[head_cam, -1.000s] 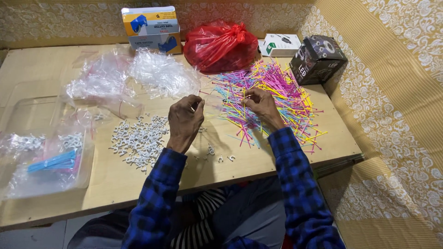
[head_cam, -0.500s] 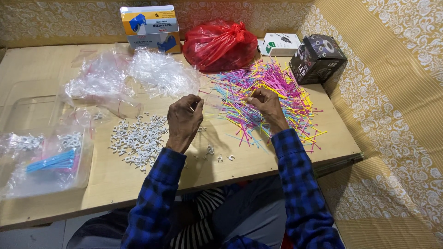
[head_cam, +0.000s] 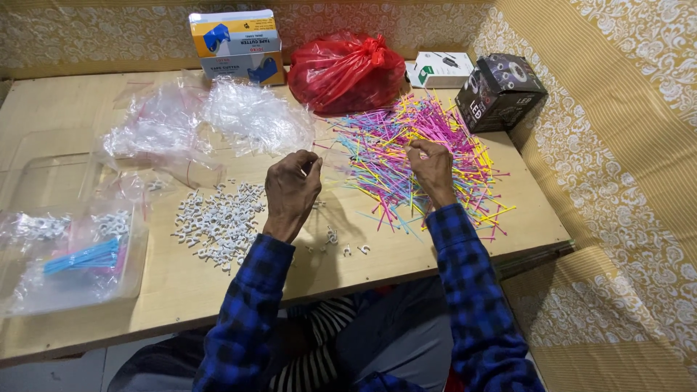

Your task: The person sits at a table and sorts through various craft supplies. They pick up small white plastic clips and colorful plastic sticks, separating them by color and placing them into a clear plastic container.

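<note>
**Inspector:** Position of the hands?

**Recorder:** Both raised above the pale wooden tabletop (head_cam: 450,250), sleeves in blue-and-black check. The left hand (head_cam: 292,190) is curled almost closed, fingertips pinched together at the top; whatever it pinches is too small to make out. It sits just right of the scattered pile of small white plastic clips (head_cam: 218,221).

**Inspector:** And the other?

**Recorder:** The right hand (head_cam: 433,168) hovers over the heap of thin plastic sticks in pink, yellow, blue and green (head_cam: 414,156), fingers bent, thumb and forefinger drawn together on what looks like a single stick (I cannot confirm it is gripped). The heap itself lies on the right half of the table, spreading toward the near edge.

**Inspector:** Loose items between the hands?

**Recorder:** A few stray white clips (head_cam: 347,249) on the bare wood near the front edge.

**Inspector:** Surroundings?

**Recorder:** At the back edge: a yellow, white and blue cardboard box (head_cam: 236,45), a knotted red plastic bag (head_cam: 347,70), a flat white box (head_cam: 440,69) and a dark printed carton (head_cam: 501,91), the last touching the far corner of the stick heap. Crumpled clear plastic bags (head_cam: 218,120) lie left of centre. At far left, a clear plastic tub (head_cam: 76,258) holds more white clips and a bundle of blue sticks (head_cam: 81,257).
</note>
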